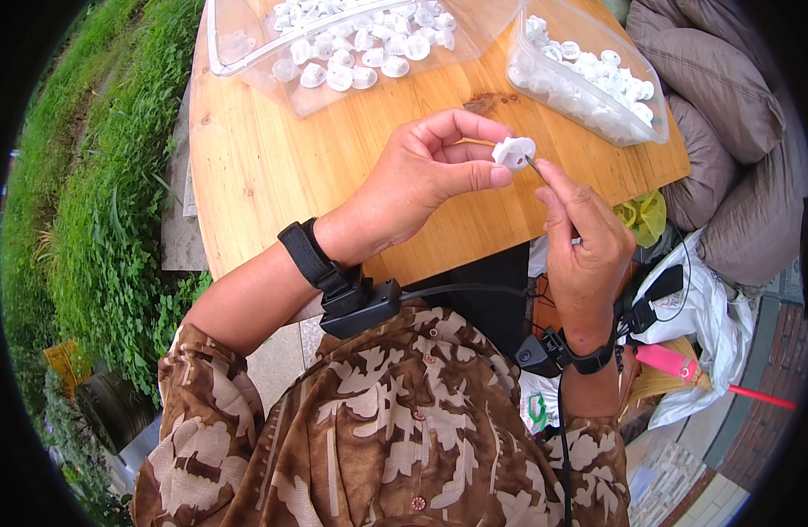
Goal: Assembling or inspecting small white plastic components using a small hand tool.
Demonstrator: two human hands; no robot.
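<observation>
My left hand [439, 154] is closed, pinching a small round white plastic cap [514, 153] between thumb and fingertips, above the table's near right part. The cap's face has small dark holes and is turned toward me. Close beside it, my right hand [588, 220] pinches a thin dark metal piece [533, 165], whose tip meets the cap's face. The fingers hide the rest of that piece, so I cannot tell its kind. Beyond my hands, a clear plastic bin [303, 98] and a smaller clear tub [588, 123] hold many similar white plastic pieces.
Both containers stand on a wooden table [272, 167] with a curved left edge. Grey-brown padded fabric [711, 61] is bunched at the far right. White plastic bags [724, 334] and a pink-handled thing [666, 361] lie low at the right. Grass [114, 176] grows on the left.
</observation>
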